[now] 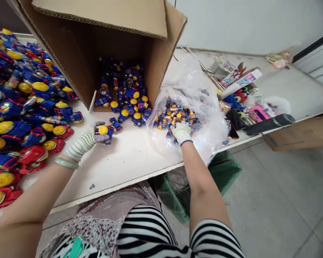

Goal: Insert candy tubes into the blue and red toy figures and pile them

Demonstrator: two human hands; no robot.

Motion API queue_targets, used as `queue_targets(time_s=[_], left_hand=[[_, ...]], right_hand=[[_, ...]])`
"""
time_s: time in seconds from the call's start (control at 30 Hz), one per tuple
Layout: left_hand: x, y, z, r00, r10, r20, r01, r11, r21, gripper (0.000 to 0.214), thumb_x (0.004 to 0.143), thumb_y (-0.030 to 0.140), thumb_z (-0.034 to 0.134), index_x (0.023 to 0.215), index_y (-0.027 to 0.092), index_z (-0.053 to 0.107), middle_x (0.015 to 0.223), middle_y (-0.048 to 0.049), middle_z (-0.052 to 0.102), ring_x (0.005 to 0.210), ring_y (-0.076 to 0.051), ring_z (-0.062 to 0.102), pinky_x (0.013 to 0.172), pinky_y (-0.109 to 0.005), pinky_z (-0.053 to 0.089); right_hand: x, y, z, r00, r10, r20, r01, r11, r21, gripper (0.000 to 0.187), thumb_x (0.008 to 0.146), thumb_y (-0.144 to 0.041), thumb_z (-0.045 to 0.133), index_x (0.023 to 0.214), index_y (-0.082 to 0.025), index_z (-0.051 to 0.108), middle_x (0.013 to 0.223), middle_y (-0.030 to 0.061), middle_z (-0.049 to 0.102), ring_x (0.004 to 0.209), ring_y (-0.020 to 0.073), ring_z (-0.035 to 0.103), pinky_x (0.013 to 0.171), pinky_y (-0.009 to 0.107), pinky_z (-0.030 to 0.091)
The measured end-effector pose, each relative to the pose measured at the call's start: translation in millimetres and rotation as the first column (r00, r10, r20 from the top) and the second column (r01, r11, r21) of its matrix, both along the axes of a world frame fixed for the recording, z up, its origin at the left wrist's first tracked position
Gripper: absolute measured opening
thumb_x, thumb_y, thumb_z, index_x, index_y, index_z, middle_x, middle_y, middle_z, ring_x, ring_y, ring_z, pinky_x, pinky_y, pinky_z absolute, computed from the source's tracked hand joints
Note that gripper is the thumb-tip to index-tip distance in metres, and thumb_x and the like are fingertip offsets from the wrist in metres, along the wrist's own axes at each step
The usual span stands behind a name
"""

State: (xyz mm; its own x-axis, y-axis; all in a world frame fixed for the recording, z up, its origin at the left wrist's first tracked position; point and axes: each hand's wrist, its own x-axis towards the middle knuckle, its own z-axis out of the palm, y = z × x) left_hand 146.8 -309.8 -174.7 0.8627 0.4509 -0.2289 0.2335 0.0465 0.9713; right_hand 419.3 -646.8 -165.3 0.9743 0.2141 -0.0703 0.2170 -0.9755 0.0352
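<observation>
My left hand (87, 141), in a striped work glove, is closed round a blue toy watch (105, 133) with a round yellow cap, just above the white table. Another blue toy piece (115, 124) lies beside it. My right hand (181, 132), gloved the same way, reaches into an open clear plastic bag (204, 139). Its fingers are curled among many small tubes (174, 114) with colourful labels; whether one is gripped is hidden. In front of me a cardboard box (161, 53) lies on its side, with many blue toy watches (131, 102) inside and spilling from its mouth.
A large heap of blue and red toy watches (40, 87) covers the table's left side. To the right are a white carton (242, 84), a pink item (259, 113) and a black roll (269, 124). Below the table edge hangs a green bag (226, 172).
</observation>
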Motion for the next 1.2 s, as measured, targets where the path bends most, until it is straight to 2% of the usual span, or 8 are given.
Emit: queue_targets(time_s=[0.2, 0.33, 0.53, 0.63, 0.77, 0.9, 1.03, 1.2], left_hand=[[2.2, -25.6, -23.8, 0.996, -0.017, -0.083, 0.019, 1.000, 0.023, 0.066, 0.057, 0.038, 0.087, 0.111, 0.013, 0.060, 0.090, -0.0070, 0.068, 0.078, -0.022, 0.066, 0.072, -0.033, 0.055], [16.2, -45.4, -34.0, 0.983, -0.178, -0.035, 0.181, 0.967, 0.182, 0.079, 0.063, 0.042, 0.085, 0.131, 0.012, 0.055, 0.116, -0.0164, 0.066, 0.094, -0.026, 0.067, 0.081, -0.037, 0.055], [68.5, -89.4, -35.6, 0.963, -0.268, -0.029, 0.254, 0.864, 0.435, 0.065, 0.063, 0.047, 0.089, 0.115, 0.015, 0.066, 0.113, -0.0148, 0.066, 0.103, -0.031, 0.065, 0.090, -0.039, 0.051], [81.4, -87.7, -32.6, 0.934, -0.349, -0.071, 0.354, 0.883, 0.309, 0.050, 0.062, 0.043, 0.089, 0.094, 0.015, 0.064, 0.085, -0.0070, 0.066, 0.076, -0.023, 0.063, 0.074, -0.034, 0.050], [53.2, -73.4, -30.0, 0.976, -0.212, 0.051, 0.215, 0.975, -0.048, 0.045, 0.064, 0.035, 0.084, 0.093, 0.014, 0.057, 0.080, -0.0039, 0.062, 0.067, -0.017, 0.059, 0.065, -0.029, 0.048], [8.9, -69.2, -24.3, 0.961, -0.040, 0.272, 0.149, 0.907, -0.395, 0.054, 0.074, 0.036, 0.075, 0.119, 0.016, 0.055, 0.099, -0.0054, 0.063, 0.080, -0.019, 0.069, 0.070, -0.032, 0.056], [-10.5, -69.2, -18.5, 0.952, -0.025, 0.304, 0.130, 0.935, -0.329, 0.045, 0.077, 0.033, 0.074, 0.116, 0.014, 0.060, 0.097, -0.0057, 0.063, 0.076, -0.017, 0.066, 0.061, -0.025, 0.055], [-12.7, -69.8, -16.5, 0.952, -0.024, 0.305, 0.109, 0.958, -0.267, 0.036, 0.084, 0.040, 0.071, 0.107, 0.014, 0.061, 0.087, -0.0035, 0.062, 0.064, -0.013, 0.061, 0.048, -0.021, 0.050]], right_hand=[[-55.5, -1.7, -23.3, 0.984, 0.147, 0.096, -0.166, 0.959, 0.231, 0.052, 0.097, -0.043, 0.052, 0.133, -0.006, 0.063, 0.136, 0.0245, 0.063, 0.130, 0.0382, 0.054, 0.114, 0.053, 0.035], [-109.5, 8.8, -43.5, 0.928, 0.372, -0.008, -0.307, 0.779, 0.547, 0.047, 0.098, -0.050, 0.047, 0.122, -0.015, 0.065, 0.114, 0.0182, 0.073, 0.105, 0.0325, 0.067, 0.096, 0.045, 0.051], [-157.1, 51.4, -68.7, 0.893, 0.401, -0.205, -0.182, 0.738, 0.650, 0.038, 0.092, -0.041, 0.052, 0.117, -0.016, 0.067, 0.113, 0.0163, 0.073, 0.104, 0.0295, 0.068, 0.097, 0.046, 0.052], [-160.0, 58.0, -67.7, 0.881, 0.415, -0.225, -0.100, 0.629, 0.771, 0.041, 0.090, -0.042, 0.054, 0.119, -0.017, 0.066, 0.111, 0.0139, 0.074, 0.102, 0.0277, 0.068, 0.096, 0.044, 0.054], [-170.7, 50.5, -56.3, 0.822, 0.539, -0.187, -0.108, 0.469, 0.876, 0.046, 0.093, -0.051, 0.055, 0.125, -0.020, 0.065, 0.112, 0.0115, 0.074, 0.101, 0.0266, 0.069, 0.093, 0.042, 0.055], [-188.3, 53.4, -45.3, 0.799, 0.583, -0.146, -0.282, 0.578, 0.766, 0.044, 0.095, -0.052, 0.053, 0.123, -0.021, 0.068, 0.119, 0.0132, 0.074, 0.108, 0.0297, 0.069, 0.096, 0.042, 0.052], [-199.4, 69.9, -31.4, 0.768, 0.612, -0.189, -0.413, 0.700, 0.583, 0.044, 0.099, -0.050, 0.047, 0.125, -0.020, 0.067, 0.117, 0.0145, 0.075, 0.102, 0.0306, 0.070, 0.087, 0.039, 0.052], [-205.4, 78.7, -10.3, 0.766, 0.619, -0.175, -0.495, 0.741, 0.454, 0.044, 0.099, -0.050, 0.047, 0.125, -0.020, 0.068, 0.115, 0.0159, 0.075, 0.095, 0.0311, 0.070, 0.080, 0.037, 0.050]])
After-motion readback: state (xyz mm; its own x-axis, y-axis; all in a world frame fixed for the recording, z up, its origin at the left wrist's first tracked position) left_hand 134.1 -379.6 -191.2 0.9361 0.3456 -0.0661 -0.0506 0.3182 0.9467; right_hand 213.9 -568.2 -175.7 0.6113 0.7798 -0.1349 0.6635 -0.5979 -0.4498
